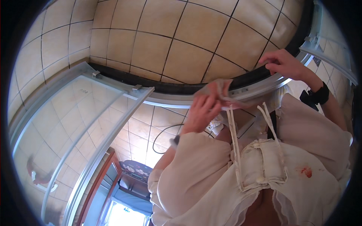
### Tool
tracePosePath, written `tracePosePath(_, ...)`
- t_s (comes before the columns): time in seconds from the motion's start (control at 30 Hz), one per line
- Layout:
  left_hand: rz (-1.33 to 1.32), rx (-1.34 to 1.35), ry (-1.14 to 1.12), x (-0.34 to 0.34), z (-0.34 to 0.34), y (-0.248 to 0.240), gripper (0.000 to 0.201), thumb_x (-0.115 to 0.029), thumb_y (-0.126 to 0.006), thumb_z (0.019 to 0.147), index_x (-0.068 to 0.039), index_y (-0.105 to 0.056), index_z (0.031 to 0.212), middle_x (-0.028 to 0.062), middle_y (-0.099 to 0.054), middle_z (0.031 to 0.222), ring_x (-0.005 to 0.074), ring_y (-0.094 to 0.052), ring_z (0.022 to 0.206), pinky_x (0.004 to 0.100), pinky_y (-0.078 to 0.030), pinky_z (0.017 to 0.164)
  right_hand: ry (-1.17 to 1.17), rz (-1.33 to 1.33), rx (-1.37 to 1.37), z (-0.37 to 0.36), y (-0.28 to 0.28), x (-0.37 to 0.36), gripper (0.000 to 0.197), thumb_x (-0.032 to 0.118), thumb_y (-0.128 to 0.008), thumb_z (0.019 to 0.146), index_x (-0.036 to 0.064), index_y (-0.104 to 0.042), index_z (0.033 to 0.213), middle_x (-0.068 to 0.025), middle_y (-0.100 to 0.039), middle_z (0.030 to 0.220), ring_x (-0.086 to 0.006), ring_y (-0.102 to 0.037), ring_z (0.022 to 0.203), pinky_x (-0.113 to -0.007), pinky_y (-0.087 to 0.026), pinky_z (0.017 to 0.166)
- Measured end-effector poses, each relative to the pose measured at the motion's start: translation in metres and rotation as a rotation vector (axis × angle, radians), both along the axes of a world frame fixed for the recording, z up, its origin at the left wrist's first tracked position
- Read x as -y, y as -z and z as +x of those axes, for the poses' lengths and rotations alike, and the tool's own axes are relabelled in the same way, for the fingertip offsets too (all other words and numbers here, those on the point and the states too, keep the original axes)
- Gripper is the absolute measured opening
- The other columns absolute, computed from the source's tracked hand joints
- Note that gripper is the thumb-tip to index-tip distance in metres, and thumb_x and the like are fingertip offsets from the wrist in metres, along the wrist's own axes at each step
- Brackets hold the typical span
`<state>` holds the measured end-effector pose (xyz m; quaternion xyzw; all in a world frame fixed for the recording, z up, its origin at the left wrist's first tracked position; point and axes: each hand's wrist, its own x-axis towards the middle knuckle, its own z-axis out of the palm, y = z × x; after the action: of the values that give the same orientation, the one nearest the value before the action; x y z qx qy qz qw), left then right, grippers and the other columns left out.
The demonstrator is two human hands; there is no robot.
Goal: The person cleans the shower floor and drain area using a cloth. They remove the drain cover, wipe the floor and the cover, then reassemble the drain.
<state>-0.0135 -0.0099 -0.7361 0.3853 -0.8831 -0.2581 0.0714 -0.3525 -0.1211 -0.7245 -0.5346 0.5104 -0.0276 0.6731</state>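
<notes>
My left hand (pixel 201 111) is over the silver curved rail (pixel 166 101) of a shower enclosure. Its fingers are closed on a thin, pale pinkish cloth (pixel 225 88), which lies against the rail and the black sill (pixel 169 88). Part of the cloth is hidden by the fingers. Farther right, my right hand (pixel 286 64) hovers by the same sill with its fingers loosely bent and apart, and nothing shows in it. A black band (pixel 320 93) circles the right wrist.
A glass door panel (pixel 81 109) with a handle (pixel 45 184) stands at the left, and another glass panel (pixel 332 62) at the far right. Beige tiles (pixel 151 49) cover the enclosure floor. A dark cable (pixel 160 132) loops outside, near a dark flowered item (pixel 135 169).
</notes>
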Motion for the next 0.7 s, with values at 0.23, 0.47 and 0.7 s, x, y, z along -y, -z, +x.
tracePosePath(0.23, 0.050, 0.278, -0.153, 0.045, 0.097, -0.032, 0.049, -0.037, -0.075, 0.059, -0.009, -0.056, 0.094, 0.0073, -0.055, 0.092, 0.0288, -0.053, 0.090, 0.0409, -0.042, 0.078, -0.050, -0.143, -0.001, 0.002, 0.007, -0.006, 0.017, 0.004, -0.055, 0.083, -0.0022, -0.060, 0.098, -0.0057, -0.053, 0.063, -0.0110, -0.051, 0.058, -0.027, -0.042, 0.056)
tracePosePath(0.47, 0.001, 0.408, -0.028, 0.042, 0.051, -0.016, 0.089, -0.063, -0.068, 0.058, -0.006, -0.047, 0.123, 0.0112, -0.052, 0.100, 0.0259, -0.051, 0.093, 0.0393, -0.038, 0.077, -0.071, -0.307, -0.035, -0.004, 0.000, -0.015, 0.016, 0.001, -0.054, 0.081, -0.0019, -0.060, 0.095, -0.0090, -0.054, 0.065, -0.0166, -0.052, 0.058, -0.029, -0.043, 0.058)
tracePosePath(0.7, -0.058, 0.318, 0.057, 0.009, -0.042, 0.006, 0.054, -0.041, -0.073, 0.068, -0.006, -0.052, 0.103, 0.0151, -0.055, 0.101, 0.0316, -0.058, 0.075, 0.0425, -0.043, 0.073, -0.114, -0.443, -0.006, 0.011, 0.006, -0.021, 0.015, 0.001, -0.054, 0.082, -0.0008, -0.059, 0.095, -0.0131, -0.059, 0.074, -0.0248, -0.057, 0.067, -0.032, -0.045, 0.063)
